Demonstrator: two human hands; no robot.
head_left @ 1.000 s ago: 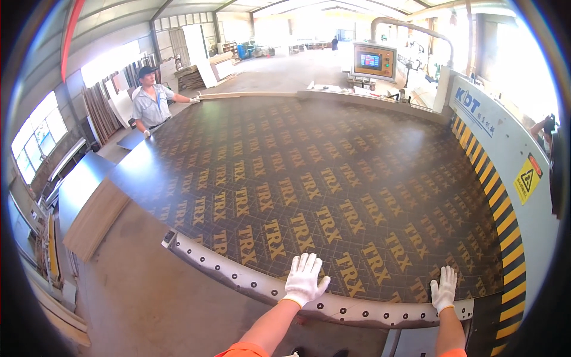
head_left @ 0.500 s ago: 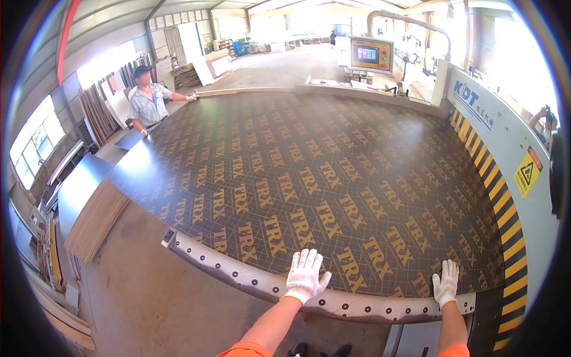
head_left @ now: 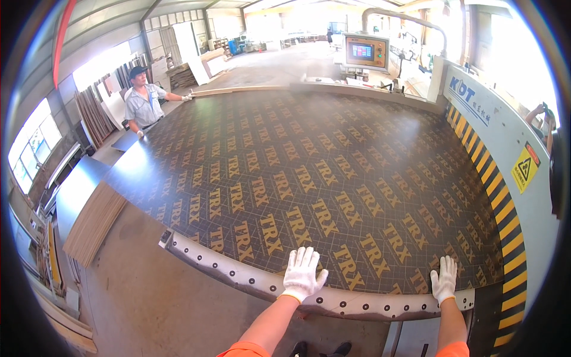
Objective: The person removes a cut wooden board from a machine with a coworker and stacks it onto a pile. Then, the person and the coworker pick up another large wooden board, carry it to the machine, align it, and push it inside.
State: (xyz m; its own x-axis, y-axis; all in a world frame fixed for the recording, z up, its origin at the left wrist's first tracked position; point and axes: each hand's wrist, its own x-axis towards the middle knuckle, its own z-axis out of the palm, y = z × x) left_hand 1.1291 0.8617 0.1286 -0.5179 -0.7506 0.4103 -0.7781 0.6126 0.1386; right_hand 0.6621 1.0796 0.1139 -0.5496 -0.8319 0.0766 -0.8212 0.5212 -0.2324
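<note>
A large dark panel with repeated gold lettering lies flat across the machine table. Near its front edge my left hand, in a white knit glove, rests palm down with fingers stretched out over the panel. Farther right, my gloved right hand lies on the same edge, its fingers also extended. Neither hand grips anything. Under both wrists runs the light metal table rim, dotted with dark round holes. At the far left corner, a person in a grey shirt and cap has gloved hands at the panel's edge.
To the right stands the machine's pale beam with a black-and-yellow striped strip along its base. A control screen stands beyond the panel. A stack of boards sits at left. Another person is partly visible at far right.
The whole view has shifted slightly. Both hands stay flat on the panel's front edge, and the panel shows no clear movement.
</note>
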